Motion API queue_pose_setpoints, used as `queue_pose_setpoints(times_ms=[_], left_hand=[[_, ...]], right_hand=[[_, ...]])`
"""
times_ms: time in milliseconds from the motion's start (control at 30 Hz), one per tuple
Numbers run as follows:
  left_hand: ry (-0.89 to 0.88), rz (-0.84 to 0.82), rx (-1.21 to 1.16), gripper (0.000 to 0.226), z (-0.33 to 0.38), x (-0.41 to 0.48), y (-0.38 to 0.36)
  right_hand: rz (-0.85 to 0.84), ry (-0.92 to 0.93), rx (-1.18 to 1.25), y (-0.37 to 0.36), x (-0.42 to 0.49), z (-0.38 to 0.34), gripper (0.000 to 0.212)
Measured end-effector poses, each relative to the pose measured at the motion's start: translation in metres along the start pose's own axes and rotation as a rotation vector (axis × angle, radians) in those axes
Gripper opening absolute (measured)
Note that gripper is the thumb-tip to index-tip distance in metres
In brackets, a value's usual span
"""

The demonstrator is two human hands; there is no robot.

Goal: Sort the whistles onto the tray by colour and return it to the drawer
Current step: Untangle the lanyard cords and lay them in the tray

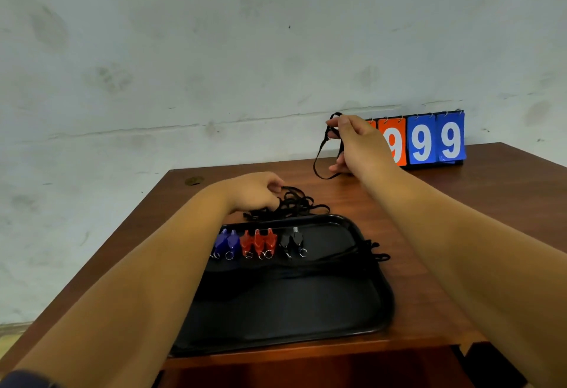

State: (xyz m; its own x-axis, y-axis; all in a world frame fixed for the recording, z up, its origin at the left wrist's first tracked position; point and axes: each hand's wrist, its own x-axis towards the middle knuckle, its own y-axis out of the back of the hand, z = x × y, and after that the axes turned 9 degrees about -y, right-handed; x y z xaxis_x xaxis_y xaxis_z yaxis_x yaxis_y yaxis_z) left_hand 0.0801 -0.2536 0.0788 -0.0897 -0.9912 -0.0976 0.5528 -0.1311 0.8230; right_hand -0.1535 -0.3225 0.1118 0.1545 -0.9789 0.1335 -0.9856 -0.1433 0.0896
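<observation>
A black tray [306, 311] lies on the wooden table. Along its far edge stand two blue whistles [227, 242], three red whistles [257, 242] and two black whistles [291, 240], grouped by colour. Several black lanyards [352, 254] lie across the tray and hang over its right rim. Behind the tray is a tangled pile of black lanyards [294, 203]. My left hand [254, 194] rests on this pile with fingers curled into the cords. My right hand [352, 145] is raised above the table and pinches a single black lanyard [319, 157], whose loop dangles.
A flip scoreboard [429, 139] with orange and blue 9 cards stands at the table's back right against the wall. A small round mark [194, 180] sits near the back left corner. The table's front edge [306, 357] is just below the tray.
</observation>
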Motion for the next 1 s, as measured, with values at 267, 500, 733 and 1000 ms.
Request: queue_pose_setpoints(times_ms=[267, 500, 733, 1000], left_hand=[[-0.197, 0.470, -0.307, 0.060, 0.051, 0.022, -0.011], [-0.197, 0.485, -0.559, 0.030, 0.057, 0.015, -0.014], [-0.125, 0.400, -0.744, 0.023, 0.054, -0.013, -0.018], [-0.128, 0.240, -0.779, 0.028, 0.062, -0.043, -0.030]], right_hand=[[-0.105, 0.086, -0.175, 0.011, -0.011, -0.018, 0.029], [-0.151, 0.059, -0.250, 0.018, -0.022, -0.018, 0.026], [-0.184, 0.021, -0.181, 0.016, -0.041, -0.023, 0.025], [-0.200, 0.059, -0.228, 0.009, -0.064, -0.033, 0.024]])
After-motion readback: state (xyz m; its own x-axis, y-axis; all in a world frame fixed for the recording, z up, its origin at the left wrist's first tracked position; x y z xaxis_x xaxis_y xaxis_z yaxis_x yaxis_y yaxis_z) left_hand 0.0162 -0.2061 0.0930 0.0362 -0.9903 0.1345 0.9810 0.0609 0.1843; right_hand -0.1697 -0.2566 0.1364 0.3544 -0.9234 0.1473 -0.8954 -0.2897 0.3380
